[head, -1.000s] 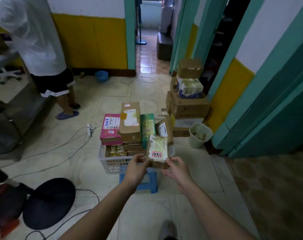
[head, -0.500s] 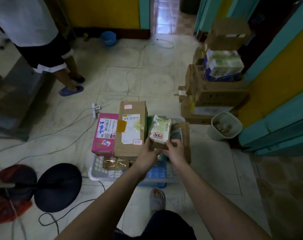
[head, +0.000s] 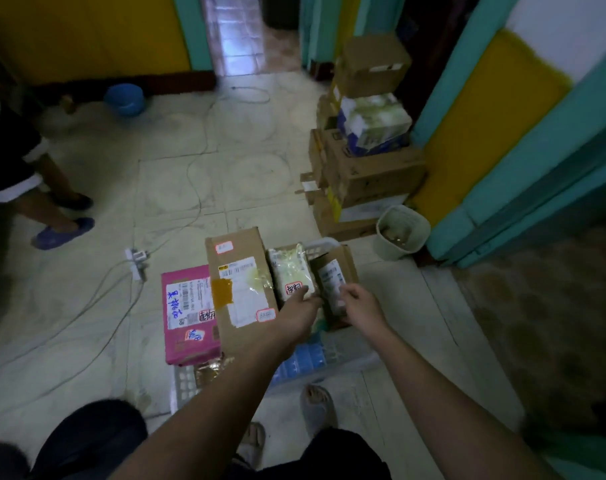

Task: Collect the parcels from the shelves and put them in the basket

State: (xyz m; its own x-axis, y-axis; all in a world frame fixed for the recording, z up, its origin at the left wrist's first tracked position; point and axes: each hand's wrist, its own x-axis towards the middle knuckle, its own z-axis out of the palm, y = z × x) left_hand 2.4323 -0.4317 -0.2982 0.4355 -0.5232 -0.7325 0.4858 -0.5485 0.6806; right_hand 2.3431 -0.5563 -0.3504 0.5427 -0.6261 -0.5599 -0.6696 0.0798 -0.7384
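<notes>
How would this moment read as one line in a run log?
step: setting pale packet into basket | left hand: on packet | right hand: beside small box | neighbour: tall box

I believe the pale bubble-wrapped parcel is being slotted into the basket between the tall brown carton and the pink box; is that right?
Not quite. The head view shows the pale bubble-wrapped parcel going into the basket between the tall brown carton and a smaller brown box on its other side. The pink box stands on the carton's far side, away from the parcel.

Basket (head: pixel 332 358), bin (head: pixel 402 228) on floor (head: pixel 176 188)
</notes>
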